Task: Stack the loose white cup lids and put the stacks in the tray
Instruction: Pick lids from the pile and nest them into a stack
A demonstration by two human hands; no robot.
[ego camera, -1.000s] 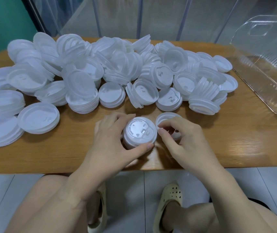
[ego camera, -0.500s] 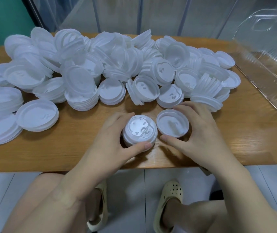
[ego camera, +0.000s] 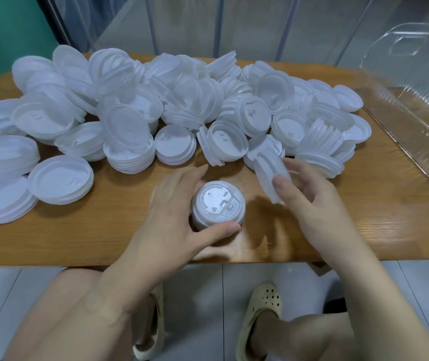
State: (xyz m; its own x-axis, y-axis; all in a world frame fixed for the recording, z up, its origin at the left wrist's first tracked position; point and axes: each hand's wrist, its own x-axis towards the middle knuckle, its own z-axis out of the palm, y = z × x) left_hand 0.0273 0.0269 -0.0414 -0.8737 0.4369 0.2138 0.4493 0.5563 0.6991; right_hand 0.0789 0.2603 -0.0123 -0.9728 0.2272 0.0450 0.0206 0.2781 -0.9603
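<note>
A short stack of white cup lids (ego camera: pixel 218 205) stands upright near the table's front edge. My left hand (ego camera: pixel 174 217) grips it, thumb in front and fingers behind. My right hand (ego camera: pixel 309 199) holds a second small stack of lids (ego camera: pixel 269 175) lifted off the table and tilted on edge, just right of the first stack. A large heap of loose white lids (ego camera: pixel 171 105) covers the back and left of the table. The clear plastic tray (ego camera: pixel 416 131) lies at the right edge with nothing visible in it.
The wooden table (ego camera: pixel 364 217) has bare surface at front right, between my right hand and the tray. Flat lid stacks (ego camera: pixel 59 183) sit at front left. My knees and two pale clogs show below the table edge. A green wall and glass panels stand behind.
My right hand picked up the lids that lay flat beside the stack and tilted them on edge. My left hand stays on the upright stack.
</note>
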